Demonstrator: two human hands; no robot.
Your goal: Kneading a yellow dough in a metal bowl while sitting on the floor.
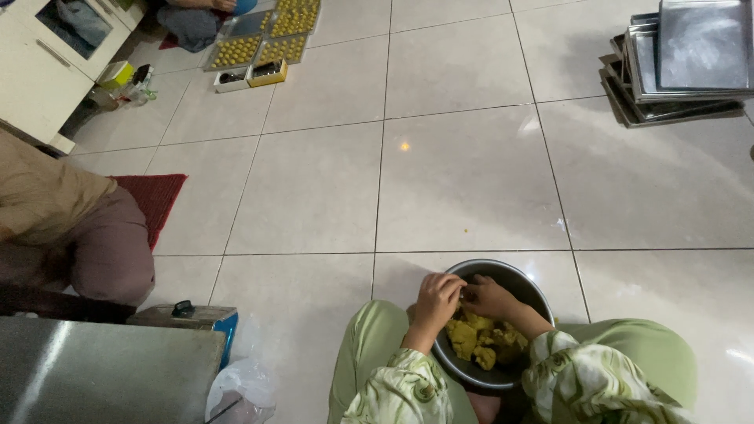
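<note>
Both my hands meet over the metal bowl (514,281) on the floor between my knees: left hand (437,298) and right hand (488,297) pinching one piece of yellow dough (481,339) together.

One head-worn camera looks steeply down and forward from above the seated person's lap, close to the bowl (493,275), over the tiled floor (463,173) beyond.
</note>
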